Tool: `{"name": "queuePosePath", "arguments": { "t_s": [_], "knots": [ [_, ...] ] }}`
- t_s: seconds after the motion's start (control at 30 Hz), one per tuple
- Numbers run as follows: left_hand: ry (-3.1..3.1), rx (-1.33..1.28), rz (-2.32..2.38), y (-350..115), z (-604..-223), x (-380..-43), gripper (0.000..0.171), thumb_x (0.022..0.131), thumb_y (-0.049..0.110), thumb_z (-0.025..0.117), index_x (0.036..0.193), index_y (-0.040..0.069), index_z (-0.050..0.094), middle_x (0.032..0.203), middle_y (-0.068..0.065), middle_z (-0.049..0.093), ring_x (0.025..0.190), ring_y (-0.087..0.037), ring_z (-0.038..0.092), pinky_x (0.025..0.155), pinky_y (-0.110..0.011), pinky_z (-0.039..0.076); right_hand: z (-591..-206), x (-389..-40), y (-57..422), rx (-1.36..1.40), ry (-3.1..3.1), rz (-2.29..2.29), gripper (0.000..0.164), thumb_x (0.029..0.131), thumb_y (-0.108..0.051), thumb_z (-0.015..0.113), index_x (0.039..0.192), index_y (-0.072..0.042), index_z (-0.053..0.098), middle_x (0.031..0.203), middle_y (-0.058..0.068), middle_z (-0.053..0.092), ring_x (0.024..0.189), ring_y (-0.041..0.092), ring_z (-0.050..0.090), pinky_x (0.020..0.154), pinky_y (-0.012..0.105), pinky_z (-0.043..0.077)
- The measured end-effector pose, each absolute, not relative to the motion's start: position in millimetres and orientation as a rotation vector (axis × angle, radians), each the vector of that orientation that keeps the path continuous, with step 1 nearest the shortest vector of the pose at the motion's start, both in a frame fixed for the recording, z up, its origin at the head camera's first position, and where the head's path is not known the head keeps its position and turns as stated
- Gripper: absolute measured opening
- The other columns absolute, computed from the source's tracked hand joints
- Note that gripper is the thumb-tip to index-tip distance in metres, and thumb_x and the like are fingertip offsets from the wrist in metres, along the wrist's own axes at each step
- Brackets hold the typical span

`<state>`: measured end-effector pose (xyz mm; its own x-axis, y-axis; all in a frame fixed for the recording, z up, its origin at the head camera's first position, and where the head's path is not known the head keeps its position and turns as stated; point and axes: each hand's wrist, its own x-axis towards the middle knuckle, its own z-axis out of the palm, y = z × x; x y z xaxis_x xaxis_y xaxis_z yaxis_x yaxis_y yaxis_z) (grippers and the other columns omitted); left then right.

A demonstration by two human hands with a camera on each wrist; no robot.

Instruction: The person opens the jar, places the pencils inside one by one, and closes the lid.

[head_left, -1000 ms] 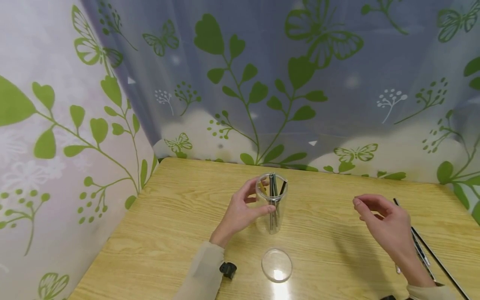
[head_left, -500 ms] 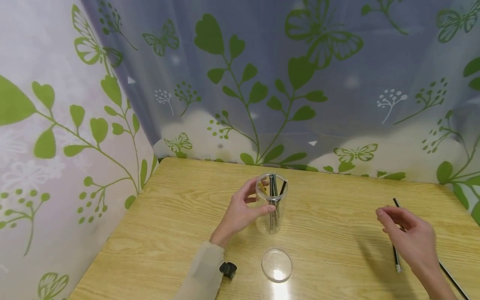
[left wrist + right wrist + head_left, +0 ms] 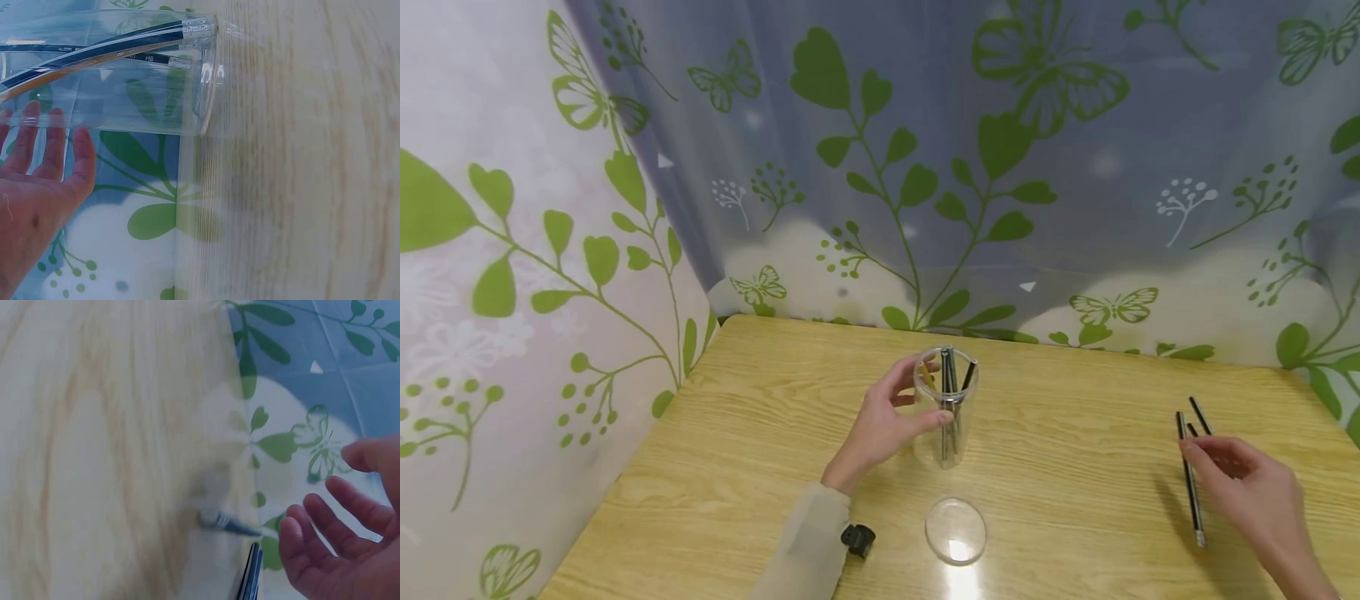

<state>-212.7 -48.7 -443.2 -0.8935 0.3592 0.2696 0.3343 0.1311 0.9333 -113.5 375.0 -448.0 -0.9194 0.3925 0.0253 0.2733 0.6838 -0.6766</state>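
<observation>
Head view: a person's 2 bare hands are at a pale wood-grain tabletop [image 3: 775, 400]. The left hand [image 3: 878, 423] curls round a clear cylindrical jar [image 3: 966, 421], thumb on the near side, fingers on the far side. The jar stands upright, its mouth uncovered, with at least 3 dark pencils [image 3: 946, 372] and 1 yellow pencil [image 3: 927, 377] leaning inside. Left-wrist view shows silver eraser ends [image 3: 198, 26] down by the jar's base. Near the jar, at 6 o'clock from it, a clear round lid [image 3: 956, 530] lies flat.

The right hand [image 3: 1255, 490] is what has changed. Over the last 1 second it has travelled away from the jar, toward 4 o'clock, and is now at the loose pencils [image 3: 1199, 413], well apart from the jar. Its fingers are loosely bent with the thumb apart, and right-wrist view shows nothing held. The thumb overlaps the pencil nearest the jar [image 3: 1192, 492]; whether they touch cannot be told. That pencil, mostly hidden 0.5 seconds ago, now shows most of its length, eraser end toward 6 o'clock.

Left hand, jar and lid are where they were. Attention seems to have shifted to the loose pencils, with the jar kept steady.
</observation>
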Motion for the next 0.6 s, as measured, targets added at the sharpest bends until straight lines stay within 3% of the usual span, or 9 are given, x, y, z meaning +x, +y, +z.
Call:
{"name": "queuePosePath", "arguments": {
  "t_s": [0.13,0.23,0.37,0.43,0.6],
  "knots": [
    [2.347,0.724,1.932,-48,-444,-212,0.075,0.082,0.026,0.085,0.147,0.039,0.049,0.144,0.0,0.06,0.127,-0.018,0.057,0.105,-0.047,0.049,-454,-117,389,-0.511,-2.846,0.94,0.057,0.098,-0.055,0.059,0.122,-0.004,0.069,0.098,-0.001,0.076,0.07,-0.022,0.043,0.061,0.025,0.05],
    [2.347,0.726,1.93,-48,-444,-212,0.075,0.083,0.026,0.084,0.147,0.039,0.049,0.144,0.001,0.06,0.128,-0.018,0.057,0.105,-0.045,0.049,-456,-120,397,-0.453,-2.909,0.848,0.057,0.099,-0.053,0.059,0.121,-0.001,0.068,0.114,0.023,0.073,0.071,-0.017,0.046,0.062,0.034,0.051],
    [2.351,0.73,1.928,-49,-444,-212,0.075,0.083,0.026,0.084,0.148,0.038,0.048,0.145,0.002,0.06,0.128,-0.018,0.057,0.105,-0.044,0.049,-459,-126,403,-0.379,-2.968,0.763,0.058,0.1,-0.05,0.06,0.12,0.004,0.066,0.111,0.027,0.072,0.076,0.01,0.065,0.064,0.04,0.052],
    [2.353,0.733,1.93,-49,-443,-212,0.075,0.083,0.025,0.084,0.148,0.038,0.048,0.144,0.003,0.06,0.128,-0.018,0.057,0.105,-0.045,0.049,-459,-129,405,-0.351,-2.999,0.735,0.059,0.101,-0.049,0.059,0.121,0.006,0.065,0.109,0.028,0.072,0.08,0.026,0.068,0.065,0.041,0.05],
    [2.34,0.73,1.938,-49,-442,-212,0.075,0.083,0.024,0.084,0.148,0.037,0.048,0.145,0.0,0.06,0.129,-0.019,0.057,0.105,-0.046,0.049,-459,-136,410,-0.272,-3.094,0.667,0.062,0.101,-0.048,0.058,0.12,0.011,0.064,0.105,0.029,0.071,0.085,0.036,0.067,0.067,0.044,0.05]
  ]
}}
